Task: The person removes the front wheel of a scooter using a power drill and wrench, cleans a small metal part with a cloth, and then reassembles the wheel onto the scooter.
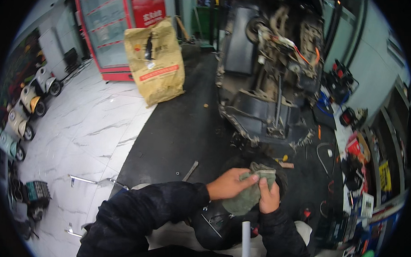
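The left hand (pixel 229 183) pinches a green cloth (pixel 242 200) with its thumb on top, and the right hand (pixel 269 197) pinches the same cloth at its right side. The cloth is between both hands. On the black mat (pixel 169 131), a metal tool (pixel 191 171) lies farther left.

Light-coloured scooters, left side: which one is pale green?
The pale green scooter, lowest of the four in the picture; above it stand the cream scooter, the orange-fronted scooter and the white scooter.

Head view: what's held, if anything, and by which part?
A crumpled grey-green cloth: left grip on its upper left, right grip on its right side.
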`<state>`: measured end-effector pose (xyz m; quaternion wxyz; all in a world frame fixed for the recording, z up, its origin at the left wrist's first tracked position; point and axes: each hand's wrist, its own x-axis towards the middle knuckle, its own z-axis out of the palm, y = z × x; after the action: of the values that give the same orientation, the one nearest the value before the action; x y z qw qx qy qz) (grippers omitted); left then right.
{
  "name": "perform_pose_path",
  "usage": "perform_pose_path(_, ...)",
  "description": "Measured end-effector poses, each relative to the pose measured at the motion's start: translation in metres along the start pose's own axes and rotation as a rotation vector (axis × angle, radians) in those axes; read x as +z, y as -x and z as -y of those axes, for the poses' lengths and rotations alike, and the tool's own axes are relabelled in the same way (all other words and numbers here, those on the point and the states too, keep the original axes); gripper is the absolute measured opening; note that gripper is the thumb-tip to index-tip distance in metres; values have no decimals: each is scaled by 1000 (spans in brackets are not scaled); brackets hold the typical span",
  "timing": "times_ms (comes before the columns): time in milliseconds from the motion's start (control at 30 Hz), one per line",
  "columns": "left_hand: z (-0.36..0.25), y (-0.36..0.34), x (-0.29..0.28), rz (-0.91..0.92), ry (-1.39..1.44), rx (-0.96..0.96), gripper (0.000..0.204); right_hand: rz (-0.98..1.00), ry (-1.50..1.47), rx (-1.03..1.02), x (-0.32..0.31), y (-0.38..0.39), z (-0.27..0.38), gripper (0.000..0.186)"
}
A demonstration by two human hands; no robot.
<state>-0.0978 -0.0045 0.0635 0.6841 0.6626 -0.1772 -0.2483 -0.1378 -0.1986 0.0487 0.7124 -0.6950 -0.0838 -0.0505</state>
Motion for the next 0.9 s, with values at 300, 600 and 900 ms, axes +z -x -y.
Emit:
perform_pose_path(300, -25, 23, 7, -120, -648, 501, 27, 51, -121, -46, 0, 12, 18, 40)
perform_pose_path(600, -7, 19, 19, 5, -108, 129, 45, -160, 308, -226, 3, 6, 21, 22)
perform_pose_path(900, -15, 26, 11, 4, -85, 136, 42, -14, 377, -290, -11, -4, 21, 38)
